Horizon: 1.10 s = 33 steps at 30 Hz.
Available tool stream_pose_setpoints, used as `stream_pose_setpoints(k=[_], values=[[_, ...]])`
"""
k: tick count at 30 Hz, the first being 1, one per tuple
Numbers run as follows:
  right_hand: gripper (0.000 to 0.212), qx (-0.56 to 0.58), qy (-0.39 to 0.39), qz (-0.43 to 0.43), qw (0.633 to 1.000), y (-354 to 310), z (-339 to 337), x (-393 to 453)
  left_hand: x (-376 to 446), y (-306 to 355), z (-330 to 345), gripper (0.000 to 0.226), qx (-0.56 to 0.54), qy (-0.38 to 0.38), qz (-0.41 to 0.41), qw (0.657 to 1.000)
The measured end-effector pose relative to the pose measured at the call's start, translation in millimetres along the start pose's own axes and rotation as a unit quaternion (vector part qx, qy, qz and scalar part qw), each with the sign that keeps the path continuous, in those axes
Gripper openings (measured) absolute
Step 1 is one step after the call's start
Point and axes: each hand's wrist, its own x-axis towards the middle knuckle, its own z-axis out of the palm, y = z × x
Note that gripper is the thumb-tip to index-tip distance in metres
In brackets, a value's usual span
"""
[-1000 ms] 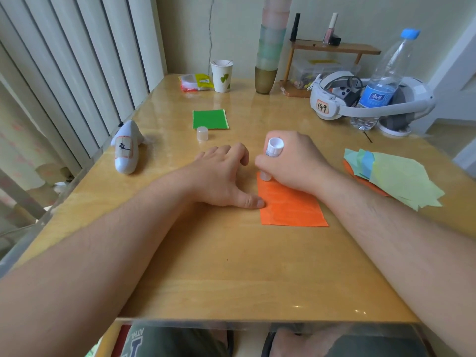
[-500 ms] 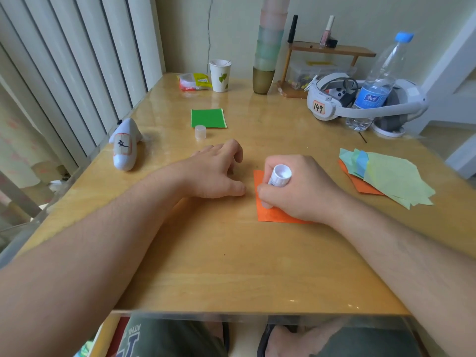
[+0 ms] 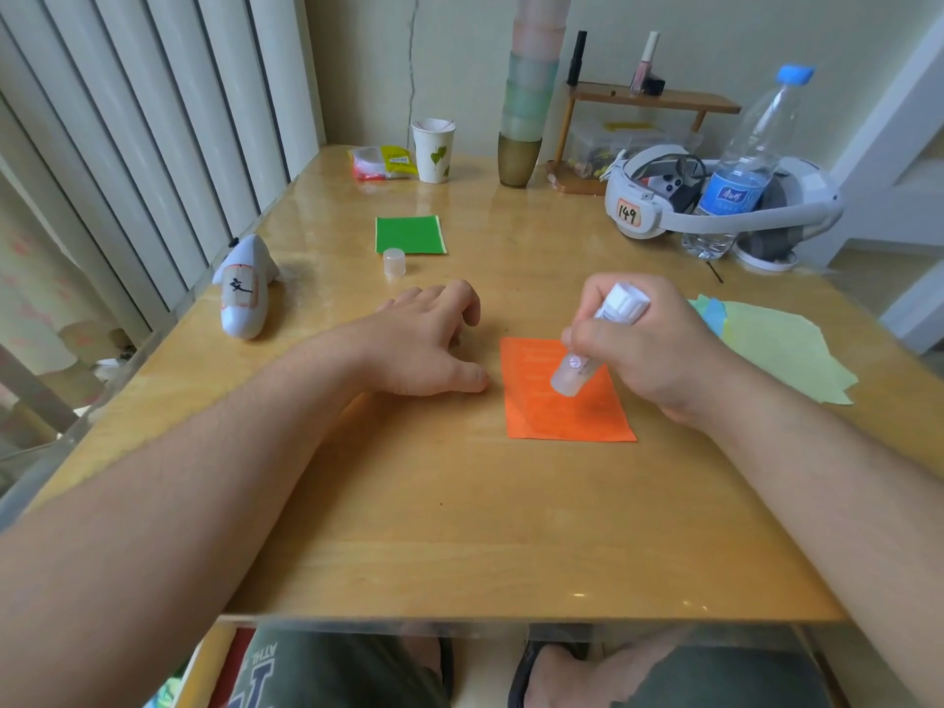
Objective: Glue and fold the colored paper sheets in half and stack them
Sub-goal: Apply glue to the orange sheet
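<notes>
Plainly, the right hand (image 3: 659, 350) grips the glue stick (image 3: 595, 347), tip down on the orange sheet (image 3: 562, 406); left hand (image 3: 424, 344) rests just beside its left edge, fingers (image 3: 462, 298) loosely curled on the desk (image 3: 408, 528); sheet's long axis runs away from the person.

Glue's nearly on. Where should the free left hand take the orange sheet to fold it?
Judging by its pose, pinch the near-left corner of the orange sheet. It lies flat, that corner is bare and closest to the left hand, while the right hand and glue stick cover the far-right part.
</notes>
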Motion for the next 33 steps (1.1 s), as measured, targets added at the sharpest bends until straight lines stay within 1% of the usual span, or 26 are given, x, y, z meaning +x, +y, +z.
stream_pose_setpoints(k=[2,5,8,11,13,17,19,25,29,33], values=[[0.019,-0.029,-0.028,0.001,0.999,1.6,6.2,1.1,0.3,-0.2,0.0,0.047,0.001,0.002,-0.002,1.0],[0.022,-0.079,-0.071,0.001,0.994,3.8,16.5,2.7,1.2,-0.3,1.6,0.041,-0.001,0.024,-0.001,1.0],[0.012,-0.113,-0.1,0.002,0.989,5.6,23.5,5.5,2.1,1.0,3.9,0.044,-0.009,0.043,0.004,0.999],[0.014,-0.133,-0.12,0.0,0.984,4.1,27.3,7.3,2.9,2.0,6.8,0.046,0.0,0.049,0.006,0.999],[0.014,-0.142,-0.133,-0.003,0.981,2.2,27.5,8.8,4.3,1.6,8.9,0.043,0.002,0.055,0.008,0.998],[0.013,-0.153,-0.118,-0.005,0.981,5.2,27.0,18.9,6.9,-0.2,9.7,0.024,-0.022,0.063,0.01,0.998],[0.012,-0.15,-0.109,-0.007,0.983,7.2,27.1,25.4,7.4,-1.8,9.1,0.02,-0.032,0.063,0.007,0.998],[0.011,-0.153,-0.084,-0.007,0.985,13.3,31.0,47.5,7.3,-3.7,7.8,0.034,-0.085,0.06,-0.012,0.994],[0.013,-0.16,-0.074,-0.002,0.984,18.2,31.4,63.5,7.2,-3.9,8.7,0.033,-0.08,0.062,-0.016,0.995],[0.017,-0.15,-0.054,0.006,0.987,25.2,31.1,76.9,8.1,-4.1,8.6,0.031,-0.086,0.081,-0.007,0.993]])
